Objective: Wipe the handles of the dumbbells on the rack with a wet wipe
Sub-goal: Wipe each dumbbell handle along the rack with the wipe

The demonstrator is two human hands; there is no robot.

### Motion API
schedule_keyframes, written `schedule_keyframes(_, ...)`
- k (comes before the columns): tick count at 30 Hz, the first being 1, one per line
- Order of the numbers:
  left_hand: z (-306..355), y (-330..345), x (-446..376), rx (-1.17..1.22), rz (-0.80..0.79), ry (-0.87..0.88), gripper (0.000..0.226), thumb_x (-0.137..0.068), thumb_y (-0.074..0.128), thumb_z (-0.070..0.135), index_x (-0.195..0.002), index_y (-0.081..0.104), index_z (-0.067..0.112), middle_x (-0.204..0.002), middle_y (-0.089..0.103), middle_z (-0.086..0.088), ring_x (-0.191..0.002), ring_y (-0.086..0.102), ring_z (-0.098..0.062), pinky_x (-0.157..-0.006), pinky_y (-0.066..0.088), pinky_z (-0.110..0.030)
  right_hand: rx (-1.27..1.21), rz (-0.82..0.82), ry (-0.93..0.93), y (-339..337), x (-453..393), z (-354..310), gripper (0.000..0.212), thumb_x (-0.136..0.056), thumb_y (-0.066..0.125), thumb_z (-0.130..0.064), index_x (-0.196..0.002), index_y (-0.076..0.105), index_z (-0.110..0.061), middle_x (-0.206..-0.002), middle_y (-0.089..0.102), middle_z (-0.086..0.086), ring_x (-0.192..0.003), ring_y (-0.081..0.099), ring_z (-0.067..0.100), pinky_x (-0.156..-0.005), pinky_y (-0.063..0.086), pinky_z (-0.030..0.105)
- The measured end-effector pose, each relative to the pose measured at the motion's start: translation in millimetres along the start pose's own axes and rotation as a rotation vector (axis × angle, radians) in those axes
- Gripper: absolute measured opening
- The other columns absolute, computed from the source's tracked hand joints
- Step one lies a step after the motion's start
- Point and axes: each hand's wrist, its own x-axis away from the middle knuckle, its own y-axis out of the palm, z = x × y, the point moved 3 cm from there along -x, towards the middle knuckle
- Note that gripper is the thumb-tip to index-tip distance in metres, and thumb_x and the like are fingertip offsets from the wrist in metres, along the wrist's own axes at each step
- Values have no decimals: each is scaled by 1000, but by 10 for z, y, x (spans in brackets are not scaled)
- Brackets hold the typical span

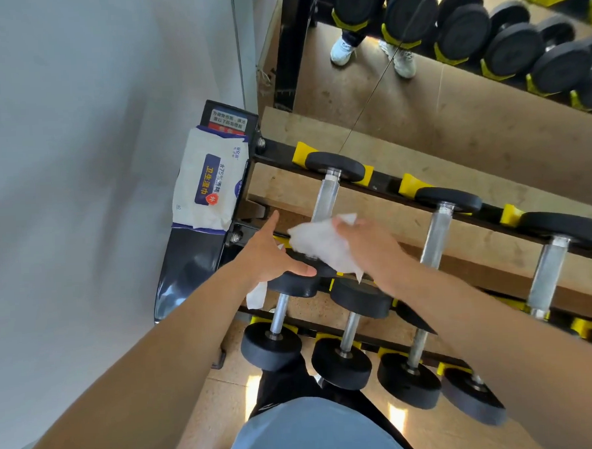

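A white wet wipe (321, 245) is spread between my two hands above the near end of the leftmost top-row dumbbell. My right hand (371, 244) pinches the wipe's right side. My left hand (272, 256) has its fingers around the wipe's lower left part, index finger pointing away; a strip of wipe hangs below it. The dumbbell's chrome handle (327, 197) runs up from under the wipe to a black head. The rack (385, 182) is black with yellow cradles. It holds more dumbbells on the top row (437, 230) and the lower row (348, 331).
A pack of wet wipes (210, 180) lies on the rack's left end plate beside a grey wall. A mirror behind the rack reflects the dumbbells and a person's white shoes (342, 50). My legs stand close to the lower row.
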Motion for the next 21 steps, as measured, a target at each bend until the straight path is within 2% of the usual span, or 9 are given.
schedule_keyframes(2,16,8,25,-11,9,2,135,-65,94,16,-160,0,34,-157,37,-11,-138,47,-24,-94,39,-28,-126,192,-99,-164,-145,-170,35,-108,40,-38,-94,62,-13,-80,59,-1,-80,60,18,-65,44,22)
schedule_keyframes(4,22,19,48,1,22,2,134,-66,94,15,-160,0,35,-159,34,-11,-139,45,-24,-91,37,-26,199,329,-452,-199,-228,-410,29,-108,40,-25,-119,64,-13,-91,65,-4,-86,61,14,-71,38,6)
schedule_keyframes(5,16,26,55,17,27,0,135,-66,94,15,-160,0,35,-160,33,-11,-140,44,-23,-90,36,-25,465,351,-644,-153,-300,-459,30,-104,44,-15,-130,59,-16,-107,68,-1,-102,62,17,-87,38,7)
schedule_keyframes(7,-3,32,61,48,41,3,135,-65,94,13,-160,1,34,-159,34,-11,-139,45,-22,-91,37,-25,999,256,-927,7,-507,-417,45,-93,50,-4,-137,54,-15,-131,64,6,-131,51,25,-119,23,29)
schedule_keyframes(9,-13,32,69,51,55,11,135,-65,94,14,-160,0,32,-157,36,-11,-137,47,-21,-91,37,-24,1334,99,-959,123,-720,-223,45,-91,38,-10,-129,61,-11,-129,66,8,-137,47,29,-126,5,41)
schedule_keyframes(10,-21,35,71,48,61,14,135,-65,94,15,-160,0,32,-156,36,-11,-136,47,-21,-91,37,-24,1371,30,-937,159,-758,-142,44,-92,36,-11,-126,65,-10,-127,67,9,-136,47,29,-127,6,42)
schedule_keyframes(16,-73,50,81,94,95,31,136,-63,96,14,-161,2,29,-150,44,-9,-135,48,-21,-94,39,-22,1183,-129,-830,367,-427,91,33,-100,49,-26,-129,63,-17,-136,60,4,-135,47,20,-118,34,37)
schedule_keyframes(18,-75,55,85,92,94,29,136,-63,96,15,-161,3,30,-150,46,-7,-135,48,-22,-95,39,-24,977,-173,-703,417,-236,199,35,-105,44,-27,-136,59,-21,-149,50,2,-142,39,20,-116,35,37)
schedule_keyframes(21,-45,50,100,47,97,17,137,-63,96,20,-161,1,33,-150,46,-13,-131,51,-23,-91,40,-26,617,-160,-541,368,-51,260,39,-109,34,-28,-142,55,-28,-141,60,-5,-127,56,13,-101,42,29)
